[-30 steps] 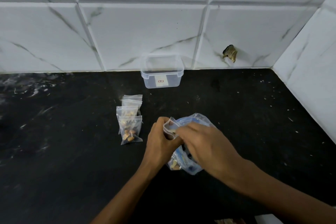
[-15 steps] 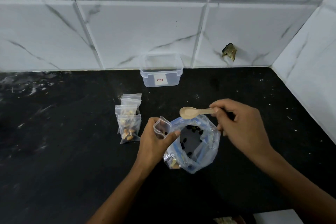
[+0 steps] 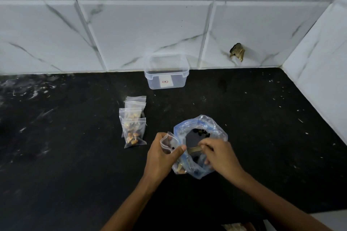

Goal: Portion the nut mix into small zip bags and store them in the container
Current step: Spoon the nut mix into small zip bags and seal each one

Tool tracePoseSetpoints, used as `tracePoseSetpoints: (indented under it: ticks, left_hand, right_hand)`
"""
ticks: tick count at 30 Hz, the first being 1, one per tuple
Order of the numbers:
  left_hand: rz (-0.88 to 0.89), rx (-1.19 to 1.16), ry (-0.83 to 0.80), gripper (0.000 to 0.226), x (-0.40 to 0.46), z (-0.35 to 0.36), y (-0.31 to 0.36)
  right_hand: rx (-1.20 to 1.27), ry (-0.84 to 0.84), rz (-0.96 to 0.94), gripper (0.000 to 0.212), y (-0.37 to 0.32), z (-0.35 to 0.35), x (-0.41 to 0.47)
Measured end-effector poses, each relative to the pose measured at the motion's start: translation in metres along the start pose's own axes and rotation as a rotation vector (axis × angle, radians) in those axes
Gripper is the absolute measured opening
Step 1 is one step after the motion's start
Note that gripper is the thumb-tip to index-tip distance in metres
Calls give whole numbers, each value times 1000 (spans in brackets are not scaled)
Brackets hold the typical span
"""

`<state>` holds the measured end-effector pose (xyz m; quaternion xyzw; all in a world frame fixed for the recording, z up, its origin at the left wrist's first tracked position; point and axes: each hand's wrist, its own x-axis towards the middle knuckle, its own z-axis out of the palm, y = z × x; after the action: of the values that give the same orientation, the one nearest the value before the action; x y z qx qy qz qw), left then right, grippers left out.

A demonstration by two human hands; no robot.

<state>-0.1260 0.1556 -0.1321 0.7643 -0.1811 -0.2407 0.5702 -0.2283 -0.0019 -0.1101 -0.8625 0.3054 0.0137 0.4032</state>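
Observation:
A large clear bag of nut mix (image 3: 212, 129) stands open on the black counter. My left hand (image 3: 161, 157) pinches a small zip bag (image 3: 168, 142) held open at the large bag's left rim. My right hand (image 3: 219, 155) grips a wooden spoon (image 3: 195, 149), its bowl low inside the large bag and partly hidden. Several filled small zip bags (image 3: 133, 124) lie overlapping to the left. A clear lidless plastic container (image 3: 166, 73) sits by the back wall, with nothing visible inside.
The black counter (image 3: 65, 155) meets white marble tiles at the back and on the right. A chipped hole (image 3: 237, 54) marks the back wall. Something pale and partly cut off (image 3: 234, 228) shows at the bottom edge.
My right hand raised the spoon above the large bag, then brought it down into the bag's opening. My left hand kept the small zip bag at the rim.

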Motion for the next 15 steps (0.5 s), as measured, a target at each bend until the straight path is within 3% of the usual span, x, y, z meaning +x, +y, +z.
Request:
tracePoseSetpoints:
  ticks: [6, 15]
  left_hand:
    - [-3, -2, -29, 31, 1, 4, 1]
    - [19, 38, 15, 32, 1, -7, 5]
  right_hand:
    - [303, -133, 244, 20, -14, 9, 5]
    - [470, 15, 368, 17, 3, -37, -3]
